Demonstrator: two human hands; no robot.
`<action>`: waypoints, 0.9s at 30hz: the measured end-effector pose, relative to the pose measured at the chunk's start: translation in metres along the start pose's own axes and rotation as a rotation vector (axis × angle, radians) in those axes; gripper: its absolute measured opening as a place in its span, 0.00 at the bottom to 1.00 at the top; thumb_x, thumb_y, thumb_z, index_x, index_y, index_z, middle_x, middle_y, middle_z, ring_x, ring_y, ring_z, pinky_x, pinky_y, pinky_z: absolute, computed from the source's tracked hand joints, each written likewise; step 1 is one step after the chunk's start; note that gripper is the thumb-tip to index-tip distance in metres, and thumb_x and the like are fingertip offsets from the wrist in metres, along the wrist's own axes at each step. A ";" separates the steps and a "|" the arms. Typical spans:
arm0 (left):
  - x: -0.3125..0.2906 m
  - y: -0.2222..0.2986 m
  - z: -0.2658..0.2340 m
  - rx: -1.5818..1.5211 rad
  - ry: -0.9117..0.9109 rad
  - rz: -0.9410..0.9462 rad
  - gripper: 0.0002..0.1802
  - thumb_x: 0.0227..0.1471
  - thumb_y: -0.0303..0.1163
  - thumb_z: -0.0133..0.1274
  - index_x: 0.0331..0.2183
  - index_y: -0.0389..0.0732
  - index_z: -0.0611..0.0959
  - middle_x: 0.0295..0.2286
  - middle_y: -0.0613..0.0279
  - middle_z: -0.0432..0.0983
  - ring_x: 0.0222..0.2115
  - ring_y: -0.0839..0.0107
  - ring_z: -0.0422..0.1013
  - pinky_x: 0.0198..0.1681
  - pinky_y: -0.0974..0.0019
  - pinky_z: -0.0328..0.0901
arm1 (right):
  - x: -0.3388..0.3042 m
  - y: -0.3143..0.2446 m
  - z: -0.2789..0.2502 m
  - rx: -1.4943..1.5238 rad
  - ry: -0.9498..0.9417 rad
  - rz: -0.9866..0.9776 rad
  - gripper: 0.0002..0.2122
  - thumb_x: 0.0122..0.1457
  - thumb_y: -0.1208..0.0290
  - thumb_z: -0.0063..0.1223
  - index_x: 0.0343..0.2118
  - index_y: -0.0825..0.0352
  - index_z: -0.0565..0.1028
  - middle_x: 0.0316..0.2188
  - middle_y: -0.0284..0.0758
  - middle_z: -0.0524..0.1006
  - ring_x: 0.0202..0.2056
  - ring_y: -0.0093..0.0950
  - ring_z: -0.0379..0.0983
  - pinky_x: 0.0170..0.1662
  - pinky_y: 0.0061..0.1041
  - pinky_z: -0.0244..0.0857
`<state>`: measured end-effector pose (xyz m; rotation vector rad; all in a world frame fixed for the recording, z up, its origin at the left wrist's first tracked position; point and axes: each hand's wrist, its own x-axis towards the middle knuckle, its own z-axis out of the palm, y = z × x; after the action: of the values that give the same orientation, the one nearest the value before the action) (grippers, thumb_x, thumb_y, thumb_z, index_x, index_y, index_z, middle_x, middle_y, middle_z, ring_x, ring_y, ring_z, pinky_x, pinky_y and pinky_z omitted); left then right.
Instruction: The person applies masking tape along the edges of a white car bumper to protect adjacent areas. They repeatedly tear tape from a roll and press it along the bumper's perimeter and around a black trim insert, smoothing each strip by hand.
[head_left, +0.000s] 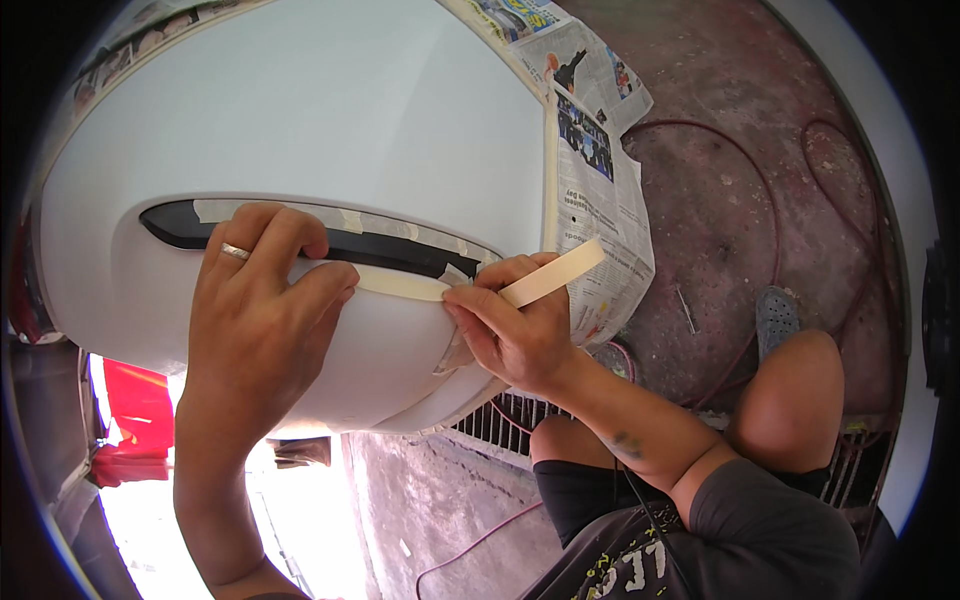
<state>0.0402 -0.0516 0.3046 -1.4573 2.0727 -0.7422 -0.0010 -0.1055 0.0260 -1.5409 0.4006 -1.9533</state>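
A strip of cream masking tape runs between my hands, along the lower edge of a black trim piece on a pale car body panel. My left hand, with a ring on one finger, rests over the trim. Its fingers are bent, the thumb is apart from the forefinger, and the thumb tip touches the tape's left end. My right hand pinches the tape near the trim's right end. A wider length of tape sticks out beyond its fingers. More tape pieces line the trim's upper edge.
Newspaper sheets are taped along the panel's right edge. A red hose loops over the stained floor. Below the panel lies a floor grate. A red object stands at the left, and my bent knee is at the right.
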 end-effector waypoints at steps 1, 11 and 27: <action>-0.001 0.000 0.000 0.008 0.003 0.003 0.08 0.46 0.24 0.71 0.32 0.39 0.88 0.39 0.57 0.77 0.48 0.52 0.73 0.51 0.49 0.68 | -0.001 0.000 0.001 0.016 -0.002 0.015 0.10 0.54 0.75 0.76 0.38 0.58 0.86 0.31 0.29 0.79 0.32 0.29 0.74 0.41 0.35 0.61; -0.003 0.002 -0.001 0.040 0.017 -0.003 0.11 0.42 0.26 0.72 0.32 0.42 0.88 0.40 0.60 0.76 0.51 0.54 0.73 0.53 0.49 0.68 | 0.000 0.001 0.001 0.048 -0.001 0.067 0.09 0.54 0.74 0.75 0.38 0.58 0.86 0.32 0.31 0.80 0.32 0.32 0.77 0.38 0.35 0.64; 0.000 0.000 0.004 0.042 0.066 0.015 0.10 0.43 0.23 0.70 0.29 0.40 0.85 0.38 0.59 0.77 0.50 0.55 0.75 0.53 0.51 0.69 | -0.010 -0.006 0.007 0.338 -0.081 0.430 0.05 0.60 0.74 0.74 0.39 0.65 0.89 0.36 0.33 0.78 0.35 0.27 0.77 0.40 0.27 0.71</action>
<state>0.0433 -0.0528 0.3016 -1.4102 2.1020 -0.8332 0.0054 -0.0932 0.0239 -1.1970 0.3165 -1.5285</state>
